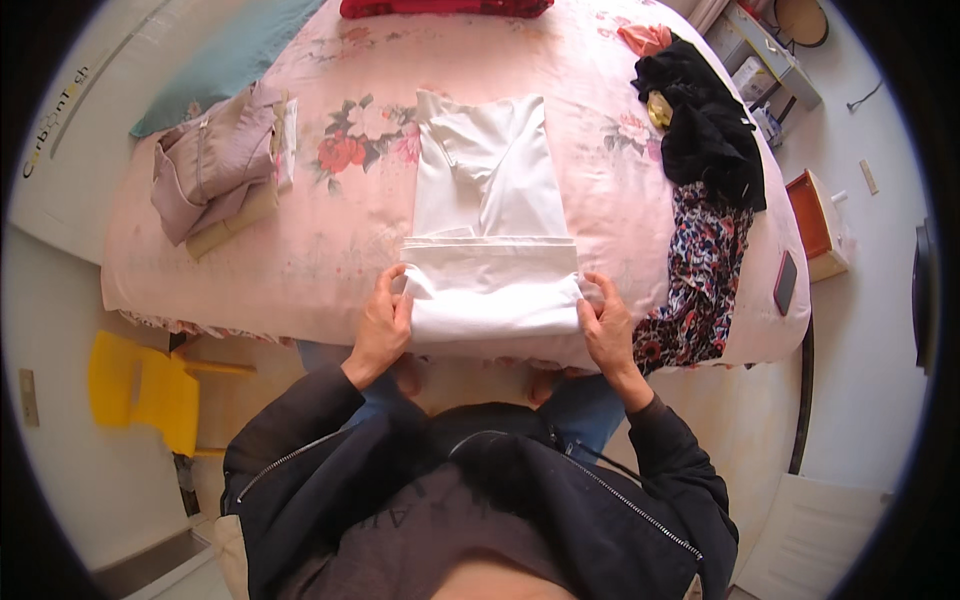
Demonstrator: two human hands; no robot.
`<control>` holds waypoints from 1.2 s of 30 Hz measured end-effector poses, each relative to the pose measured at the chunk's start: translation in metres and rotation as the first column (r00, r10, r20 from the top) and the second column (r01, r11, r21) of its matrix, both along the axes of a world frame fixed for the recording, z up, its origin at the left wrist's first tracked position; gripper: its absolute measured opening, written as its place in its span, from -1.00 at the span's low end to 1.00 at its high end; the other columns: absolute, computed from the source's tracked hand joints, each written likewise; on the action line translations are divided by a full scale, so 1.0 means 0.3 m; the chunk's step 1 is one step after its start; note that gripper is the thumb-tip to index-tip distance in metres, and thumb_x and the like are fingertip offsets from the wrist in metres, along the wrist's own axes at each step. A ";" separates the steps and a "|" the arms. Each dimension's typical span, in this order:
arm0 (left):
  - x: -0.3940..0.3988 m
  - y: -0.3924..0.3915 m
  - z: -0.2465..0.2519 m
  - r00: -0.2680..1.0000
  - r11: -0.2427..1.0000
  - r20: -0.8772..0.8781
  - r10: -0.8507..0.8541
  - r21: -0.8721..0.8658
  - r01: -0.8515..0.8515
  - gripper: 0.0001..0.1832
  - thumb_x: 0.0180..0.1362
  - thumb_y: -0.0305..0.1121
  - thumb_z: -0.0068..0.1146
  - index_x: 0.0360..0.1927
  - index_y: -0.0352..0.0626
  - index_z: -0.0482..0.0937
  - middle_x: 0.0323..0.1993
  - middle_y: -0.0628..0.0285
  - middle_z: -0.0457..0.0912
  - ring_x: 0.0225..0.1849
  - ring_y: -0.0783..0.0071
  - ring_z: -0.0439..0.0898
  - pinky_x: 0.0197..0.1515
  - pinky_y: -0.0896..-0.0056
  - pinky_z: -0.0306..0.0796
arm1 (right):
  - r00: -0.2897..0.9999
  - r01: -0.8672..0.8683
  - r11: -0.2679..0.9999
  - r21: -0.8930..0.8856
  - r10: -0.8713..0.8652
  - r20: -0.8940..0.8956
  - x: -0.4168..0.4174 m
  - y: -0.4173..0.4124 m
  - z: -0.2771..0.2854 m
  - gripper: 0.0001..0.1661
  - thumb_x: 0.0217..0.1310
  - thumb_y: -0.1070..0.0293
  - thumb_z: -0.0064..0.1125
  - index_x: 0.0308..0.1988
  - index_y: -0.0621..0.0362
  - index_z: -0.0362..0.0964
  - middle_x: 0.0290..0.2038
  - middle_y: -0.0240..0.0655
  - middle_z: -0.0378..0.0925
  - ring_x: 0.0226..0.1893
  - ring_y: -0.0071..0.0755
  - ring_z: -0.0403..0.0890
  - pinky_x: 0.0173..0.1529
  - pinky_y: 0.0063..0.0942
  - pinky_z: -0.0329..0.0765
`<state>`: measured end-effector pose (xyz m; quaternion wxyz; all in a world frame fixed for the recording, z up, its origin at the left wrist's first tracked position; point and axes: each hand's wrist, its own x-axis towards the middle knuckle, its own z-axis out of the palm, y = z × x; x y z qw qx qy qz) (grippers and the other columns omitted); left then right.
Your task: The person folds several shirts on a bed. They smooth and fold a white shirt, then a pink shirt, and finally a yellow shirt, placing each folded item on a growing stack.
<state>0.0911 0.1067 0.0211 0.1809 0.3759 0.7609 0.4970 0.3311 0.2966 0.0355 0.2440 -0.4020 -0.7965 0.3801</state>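
A white garment lies on the pink floral bedspread, its near part folded over and its far part flat with a crease across it. My left hand grips the left edge of the folded part, thumb on top. At the right edge, my right hand pinches the same fold in a like way. The fingertips under the cloth are partly hidden.
Folded mauve and beige clothes sit at the left by a teal pillow. A black garment, a patterned cloth and a phone lie at the right. A yellow chair stands lower left.
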 end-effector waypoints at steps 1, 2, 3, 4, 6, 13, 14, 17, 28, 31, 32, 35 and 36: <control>0.023 -0.025 -0.016 1.000 1.000 0.029 -0.007 -0.025 0.008 -0.59 0.14 -0.46 -0.12 0.10 -0.27 0.25 -0.70 0.10 0.42 -0.63 0.29 0.44 -0.47 0.32 0.30 | 0.999 -0.012 1.000 0.010 0.011 0.050 0.020 -0.022 -0.020 -0.58 0.13 0.46 -0.02 0.03 0.16 0.25 -0.70 -0.24 0.41 -0.68 -0.35 0.44 -0.51 -0.40 0.35; 0.015 -0.028 -0.026 0.999 0.997 0.040 -0.022 -0.073 0.025 -0.57 0.15 -0.45 -0.11 0.12 -0.27 0.23 -0.69 0.12 0.41 -0.60 0.28 0.45 -0.44 0.33 0.31 | 0.998 0.019 0.998 -0.052 -0.016 0.059 0.019 -0.022 -0.036 -0.58 0.12 0.44 0.03 0.03 0.16 0.26 -0.70 -0.24 0.41 -0.67 -0.35 0.44 -0.50 -0.40 0.36; 0.014 -0.028 -0.026 1.000 0.998 0.023 -0.010 -0.068 0.011 -0.56 0.15 -0.45 -0.10 0.12 -0.27 0.23 -0.68 0.12 0.42 -0.59 0.28 0.45 -0.44 0.32 0.32 | 0.999 0.007 1.000 0.001 -0.007 0.046 0.022 -0.018 -0.039 -0.58 0.11 0.43 0.05 0.02 0.17 0.27 -0.70 -0.24 0.41 -0.68 -0.34 0.44 -0.49 -0.39 0.36; 0.013 -0.034 -0.029 1.000 0.998 0.006 0.004 -0.063 -0.003 -0.56 0.15 -0.45 -0.09 0.12 -0.27 0.22 -0.66 0.13 0.43 -0.59 0.28 0.45 -0.44 0.32 0.32 | 0.999 -0.005 0.999 0.054 0.003 0.034 0.029 -0.015 -0.043 -0.57 0.11 0.42 0.07 0.01 0.17 0.28 -0.70 -0.25 0.41 -0.68 -0.34 0.44 -0.49 -0.38 0.36; -0.001 -0.059 0.005 0.997 0.992 -0.070 0.024 -0.122 -0.032 -0.49 0.08 -0.48 0.00 0.14 -0.22 0.23 -0.39 0.12 0.50 -0.42 0.27 0.49 -0.33 0.29 0.35 | 0.986 -0.014 0.993 0.113 -0.005 0.168 0.059 0.014 -0.019 -0.50 0.05 0.40 0.16 0.03 0.14 0.29 -0.49 -0.21 0.52 -0.53 -0.33 0.51 -0.38 -0.35 0.41; -0.169 -0.016 0.063 0.125 0.895 -0.897 -0.425 -0.395 0.209 -0.45 0.07 -0.48 -0.06 0.20 -0.13 0.25 0.25 0.19 0.24 0.30 0.38 0.20 0.29 0.16 0.08 | 0.717 -0.696 0.151 0.702 0.190 0.670 0.030 0.168 0.047 -0.41 0.10 0.39 -0.07 0.19 -0.02 0.19 0.21 -0.35 0.22 0.24 -0.33 0.21 0.32 -0.21 0.06; -0.168 -0.005 0.049 0.131 0.867 -0.877 -0.462 -0.416 0.274 -0.47 0.09 -0.47 -0.09 0.20 -0.12 0.26 0.26 0.21 0.24 0.31 0.38 0.18 0.31 0.16 0.04 | 0.669 -0.742 0.135 0.657 0.224 0.709 0.010 0.174 0.039 -0.42 0.14 0.34 -0.19 0.20 -0.01 0.16 0.26 -0.41 0.16 0.31 -0.35 0.09 0.39 -0.20 -0.11; -0.196 0.049 0.003 0.123 0.804 -0.847 -0.517 -0.431 0.409 -0.52 0.13 -0.42 -0.17 0.19 -0.11 0.30 0.26 0.26 0.26 0.32 0.37 0.17 0.35 0.16 -0.01 | 0.601 -0.777 0.060 0.626 0.364 0.711 -0.057 0.230 0.021 -0.41 0.13 0.32 -0.18 0.20 0.01 0.16 0.25 -0.38 0.18 0.30 -0.38 0.11 0.38 -0.18 -0.08; -0.348 0.256 0.111 0.918 0.892 -0.045 -0.395 0.221 0.395 -0.81 -0.01 -0.47 0.10 -0.29 -0.30 0.54 -0.37 0.23 0.61 -0.29 0.55 0.55 -0.21 0.54 0.41 | 0.821 -0.567 0.808 -0.163 0.538 -0.191 -0.274 0.438 0.121 -0.80 0.09 0.46 0.01 -0.25 0.26 0.47 -0.36 -0.34 0.57 -0.33 -0.51 0.54 -0.25 -0.55 0.45; -0.464 0.469 0.138 0.811 0.971 0.561 -0.165 0.238 0.033 -0.72 0.22 -0.26 -0.03 -0.24 -0.32 0.50 -0.44 0.33 0.56 -0.45 0.65 0.50 -0.42 0.60 0.37 | 0.891 -0.383 0.777 -0.499 0.170 -0.420 -0.470 0.571 0.107 -0.67 0.26 0.26 -0.04 -0.20 0.33 0.45 -0.38 -0.42 0.54 -0.44 -0.66 0.48 -0.35 -0.66 0.41; -0.487 0.522 0.102 0.754 0.970 0.643 -0.135 0.242 -0.033 -0.71 0.25 -0.24 -0.07 -0.23 -0.32 0.49 -0.43 0.34 0.56 -0.45 0.67 0.49 -0.42 0.62 0.36 | 0.896 -0.342 0.798 -0.496 0.118 -0.429 -0.528 0.599 0.076 -0.61 0.30 0.18 -0.06 -0.16 0.33 0.43 -0.38 -0.41 0.53 -0.46 -0.67 0.48 -0.37 -0.67 0.41; -0.543 0.582 -0.046 0.746 0.981 0.666 -0.003 0.146 -0.127 -0.70 0.29 -0.25 -0.15 -0.21 -0.30 0.49 -0.40 0.34 0.55 -0.45 0.66 0.49 -0.38 0.59 0.38 | 0.988 -0.112 0.848 -0.518 0.040 -0.148 -0.583 0.600 0.013 -0.64 0.26 0.16 0.01 -0.19 0.27 0.43 -0.46 -0.44 0.50 -0.57 -0.73 0.43 -0.53 -0.71 0.35; -0.530 0.599 -0.041 0.738 0.978 0.675 -0.011 0.162 -0.134 -0.69 0.29 -0.24 -0.16 -0.22 -0.31 0.49 -0.41 0.35 0.55 -0.45 0.64 0.49 -0.37 0.56 0.38 | 0.965 -0.116 0.800 -0.589 -0.050 -0.257 -0.574 0.602 -0.013 -0.64 0.22 0.14 0.06 -0.22 0.24 0.44 -0.53 -0.47 0.45 -0.66 -0.73 0.37 -0.62 -0.71 0.28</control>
